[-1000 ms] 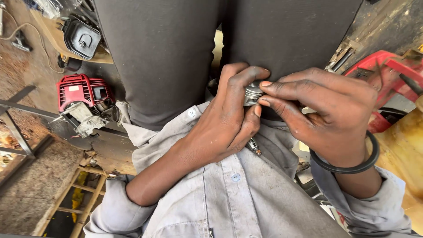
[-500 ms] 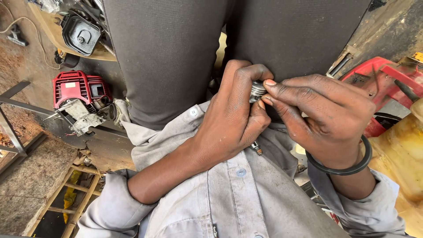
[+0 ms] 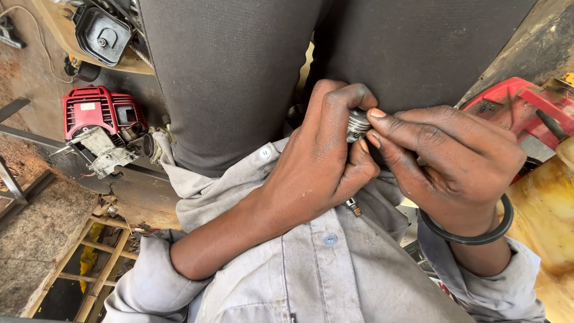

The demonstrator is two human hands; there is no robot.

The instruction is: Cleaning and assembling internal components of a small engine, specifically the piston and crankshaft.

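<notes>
My left hand [image 3: 320, 161] is closed around a small round metal part [image 3: 357, 124] with grooves around its side. A thin metal end [image 3: 353, 207] sticks out below the fist. My right hand [image 3: 445, 158] pinches the top of the same grooved part between thumb and fingertips. A black rubber ring [image 3: 478, 230] hangs around my right wrist. Both hands are held over my lap, in front of dark trousers [image 3: 239, 78] and above my grey buttoned shirt [image 3: 335, 263]. Most of the part is hidden inside my left fist.
A small red engine [image 3: 104, 125] lies on the ground at left, with a black engine housing [image 3: 101, 33] on a board above it. A red machine cover [image 3: 526, 113] sits at right beside a yellow container [image 3: 550, 221]. A wooden frame [image 3: 89, 263] is at lower left.
Both hands keep the same grip on the grooved part. My right fingertips have shifted slightly on its top, and the view has drifted a little.
</notes>
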